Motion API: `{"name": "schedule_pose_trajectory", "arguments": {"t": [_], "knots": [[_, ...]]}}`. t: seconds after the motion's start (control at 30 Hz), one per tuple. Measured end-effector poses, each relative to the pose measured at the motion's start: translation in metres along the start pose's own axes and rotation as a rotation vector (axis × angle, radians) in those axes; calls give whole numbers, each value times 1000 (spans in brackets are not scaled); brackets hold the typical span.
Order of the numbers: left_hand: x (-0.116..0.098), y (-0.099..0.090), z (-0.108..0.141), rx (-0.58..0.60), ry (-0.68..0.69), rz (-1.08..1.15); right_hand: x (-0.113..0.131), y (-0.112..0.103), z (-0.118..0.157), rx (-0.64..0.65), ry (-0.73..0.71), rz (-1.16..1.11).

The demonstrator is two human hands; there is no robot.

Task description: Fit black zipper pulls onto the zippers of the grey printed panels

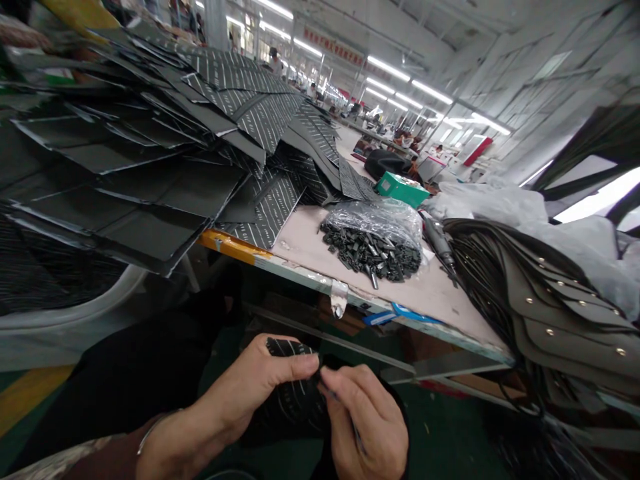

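Observation:
My left hand is closed on a black fabric piece with rows of white print, the thumb pressed on top near its edge. The piece is folded or bent and hangs down below the fingers. My right hand touches or nearly touches the left thumb tip, its thumb and forefinger pinched at the fabric's edge. Whatever sits between those right fingertips is small, dark and mostly hidden. Both hands are over my lap, below the table's front edge. On the pink table top, a clear plastic bag spills many small black parts.
Stacked dark panels with white-printed undersides overhang the table at left. A green box, a dark tool and a pile of grey straps with metal studs lie to the right. Blue strips hang at the table edge.

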State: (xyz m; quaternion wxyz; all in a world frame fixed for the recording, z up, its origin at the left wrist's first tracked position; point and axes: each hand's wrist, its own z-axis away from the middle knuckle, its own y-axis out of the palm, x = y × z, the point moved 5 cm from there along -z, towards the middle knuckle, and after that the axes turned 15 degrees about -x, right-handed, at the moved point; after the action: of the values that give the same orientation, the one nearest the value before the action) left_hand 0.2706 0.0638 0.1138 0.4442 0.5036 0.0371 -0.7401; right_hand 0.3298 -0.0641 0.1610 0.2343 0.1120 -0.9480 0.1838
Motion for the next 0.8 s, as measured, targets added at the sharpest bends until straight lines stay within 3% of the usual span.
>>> {"name": "schedule_pose_trajectory", "arguments": {"t": [0.1,0.27,0.37,0.5,0.53,0.67,0.73,0.8], "knots": [[2,-4,-4,-97,-42,50,7,3,0,-104,-9,-4],[-5,2,-4,68,96,6,-16,-4,0,-183,308,-58],[-4,3,-4,65,85,19,-34,-5,-3,-116,493,-193],[-4,4,-2,-12,-7,90,-34,2,-5,-7,498,-436],[-6,4,-2,-30,-19,99,-35,3,-3,-41,563,-521],[-16,4,-5,-77,-61,98,-52,13,16,-272,1068,-759],[-21,4,-8,-108,-56,97,-57,17,18,-263,1166,-763],[-25,5,-11,-104,-35,91,-61,21,15,-168,1185,-744]]}}
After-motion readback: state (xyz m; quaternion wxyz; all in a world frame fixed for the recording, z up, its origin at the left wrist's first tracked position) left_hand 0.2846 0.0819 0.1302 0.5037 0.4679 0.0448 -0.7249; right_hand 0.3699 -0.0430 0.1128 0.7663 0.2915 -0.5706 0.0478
